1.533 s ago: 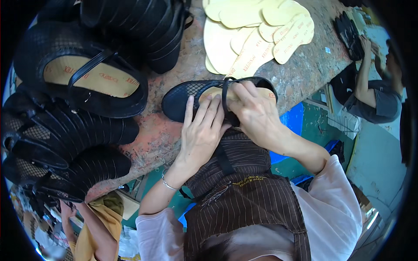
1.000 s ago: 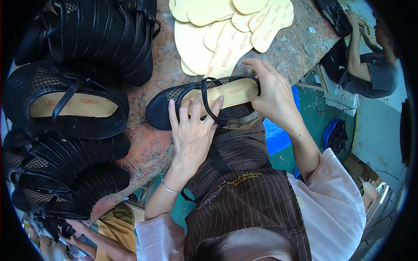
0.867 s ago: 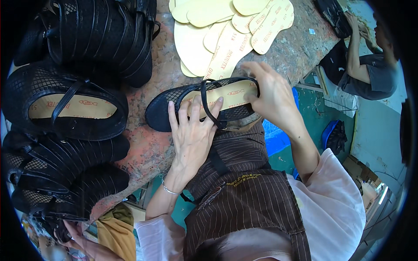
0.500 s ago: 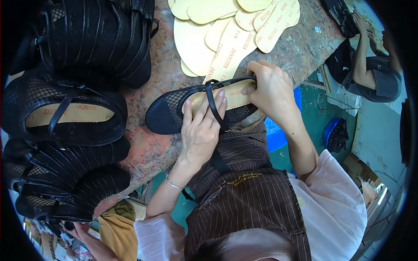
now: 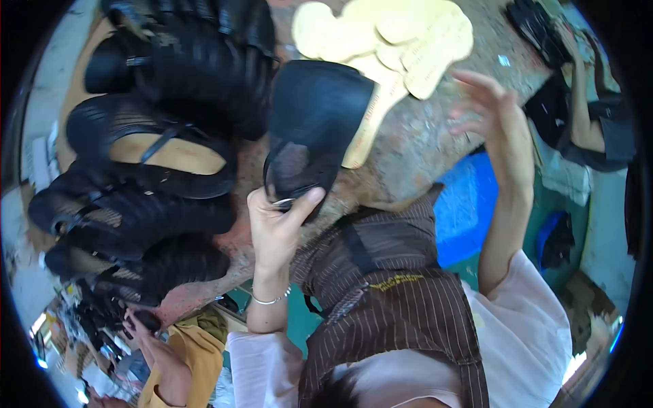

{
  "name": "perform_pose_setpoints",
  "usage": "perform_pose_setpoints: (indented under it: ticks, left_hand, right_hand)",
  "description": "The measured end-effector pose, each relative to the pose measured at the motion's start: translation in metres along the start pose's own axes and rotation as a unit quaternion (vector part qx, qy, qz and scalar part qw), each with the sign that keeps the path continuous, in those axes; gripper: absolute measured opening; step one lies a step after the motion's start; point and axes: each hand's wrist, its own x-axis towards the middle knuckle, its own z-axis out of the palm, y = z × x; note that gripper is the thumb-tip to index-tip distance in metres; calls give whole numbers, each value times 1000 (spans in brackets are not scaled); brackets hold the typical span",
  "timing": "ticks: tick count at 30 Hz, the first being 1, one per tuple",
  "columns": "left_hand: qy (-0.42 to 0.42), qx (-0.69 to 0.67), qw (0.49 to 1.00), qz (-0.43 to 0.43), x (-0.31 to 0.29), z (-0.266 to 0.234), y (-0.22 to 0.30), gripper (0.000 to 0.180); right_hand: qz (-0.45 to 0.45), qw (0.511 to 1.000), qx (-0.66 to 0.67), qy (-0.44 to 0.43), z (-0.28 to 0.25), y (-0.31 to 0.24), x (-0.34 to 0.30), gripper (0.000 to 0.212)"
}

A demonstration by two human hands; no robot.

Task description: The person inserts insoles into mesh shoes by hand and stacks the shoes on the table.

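My left hand grips a black shoe by one end, thumb on top, and holds it raised above the table. The shoe is tilted and slightly blurred; its inside cannot be seen. Off to the right, my right hand is in the air with fingers apart, holding nothing. It is nearest to the pale yellow insoles, which lie loosely piled at the far side, some with red print. Beside the held shoe, on the left, sits a black mesh strap shoe with a pale insole inside.
Many black shoes stand packed along the left of the worn, stained table. A blue bin is below its near right edge. One person's arm works at the far right; another person's arm shows at the lower left.
My left hand has lifted the strap shoe off the table and turned it. My right hand has let go of it and moved right, its fingers now spread.
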Motion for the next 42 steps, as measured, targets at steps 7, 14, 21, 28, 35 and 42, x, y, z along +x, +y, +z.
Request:
perform_pose_setpoints:
  ticks: [7, 14, 21, 28, 35, 42]
  left_hand:
    - [-18, -550, 829, -100, -23, -15, 0, 42]
    - [-37, -661, 741, -115, -41, -11, -17, 44]
    - [-74, -696, 708, -91, -47, -3, -22, 45]
    - [-95, -696, 708, -77, -52, 2, -23, 45]
    - [-36, -600, 790, -126, -51, 3, -22, 38]
    - [27, -491, 864, -110, -44, 15, 0, 40]
  right_hand:
    - [71, 995, -66, 12, 10, 15, -19, 26]
    - [47, 993, -101, -34, 29, 16, -24, 24]
    - [47, 992, -107, -55, 34, 15, -30, 23]
    - [54, 991, -107, -62, 38, 14, -34, 22]
    - [50, 989, -115, -81, 41, 6, -28, 24]
    - [2, 994, -82, -73, 44, 2, -24, 25]
